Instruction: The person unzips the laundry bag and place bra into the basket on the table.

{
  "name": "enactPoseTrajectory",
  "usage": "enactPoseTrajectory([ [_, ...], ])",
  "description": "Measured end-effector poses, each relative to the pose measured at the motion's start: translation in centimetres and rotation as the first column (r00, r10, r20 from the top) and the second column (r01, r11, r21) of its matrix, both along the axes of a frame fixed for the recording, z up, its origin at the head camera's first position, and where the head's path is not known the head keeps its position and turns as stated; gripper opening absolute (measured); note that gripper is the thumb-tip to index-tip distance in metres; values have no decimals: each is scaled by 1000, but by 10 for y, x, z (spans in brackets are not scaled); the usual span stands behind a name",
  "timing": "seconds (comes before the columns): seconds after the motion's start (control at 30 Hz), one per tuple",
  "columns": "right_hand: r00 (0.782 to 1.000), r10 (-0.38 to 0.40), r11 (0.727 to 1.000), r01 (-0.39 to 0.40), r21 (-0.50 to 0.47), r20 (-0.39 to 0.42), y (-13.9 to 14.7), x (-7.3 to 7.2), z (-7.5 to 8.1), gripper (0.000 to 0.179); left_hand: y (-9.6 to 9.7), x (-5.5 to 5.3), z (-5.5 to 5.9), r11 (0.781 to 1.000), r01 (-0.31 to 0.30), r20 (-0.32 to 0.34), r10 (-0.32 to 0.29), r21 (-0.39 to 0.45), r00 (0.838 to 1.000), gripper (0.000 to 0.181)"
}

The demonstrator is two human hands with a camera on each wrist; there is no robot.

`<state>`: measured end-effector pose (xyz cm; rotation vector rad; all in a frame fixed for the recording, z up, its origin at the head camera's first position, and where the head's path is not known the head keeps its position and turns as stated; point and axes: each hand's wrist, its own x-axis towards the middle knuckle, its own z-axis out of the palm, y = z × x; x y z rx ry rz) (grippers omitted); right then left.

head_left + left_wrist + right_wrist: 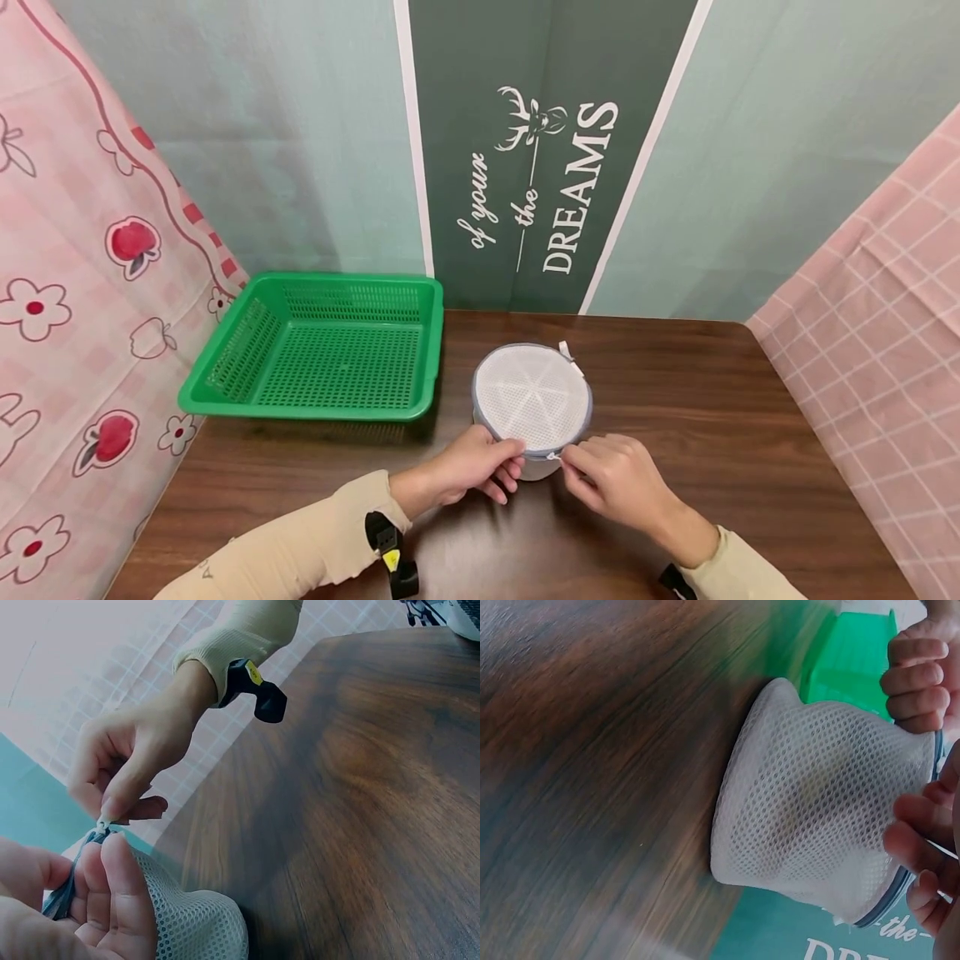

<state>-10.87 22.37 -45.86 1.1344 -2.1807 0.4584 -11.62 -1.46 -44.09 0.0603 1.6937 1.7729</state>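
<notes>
A round white mesh laundry bag (532,396) with a blue-grey zipped rim stands upright on the table. My left hand (480,462) pinches the rim at the front left, thumb on top and fingers below. Just to the right, my right hand (618,479) pinches the white zipper pull (553,456) at the front of the rim. In the left wrist view the pull shows between the right thumb and finger, close to the left fingertips. The mesh side (817,795) fills the middle of the right wrist view, with a darker, blurred patch showing through it.
A green plastic basket (431,367) with slotted walls sits to the left of the bag on the brown wooden table (675,392). Printed cloths hang at the back and on both sides. A white tag (566,352) sticks out from the bag's far rim.
</notes>
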Motion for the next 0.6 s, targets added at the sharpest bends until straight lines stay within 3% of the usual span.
enactPoseTrajectory([
  [0.2, 1000, 10, 1000, -10, 0, 22, 7, -4, -3, 27, -1, -2, -1, 1000, 13, 13, -13, -12, 1000, 25],
  [0.6, 998, -58, 998, 58, -3, 28, 23, -11, -2, 19, -2, -6, 3, 999, 15, 27, -14, -33, 1000, 19],
])
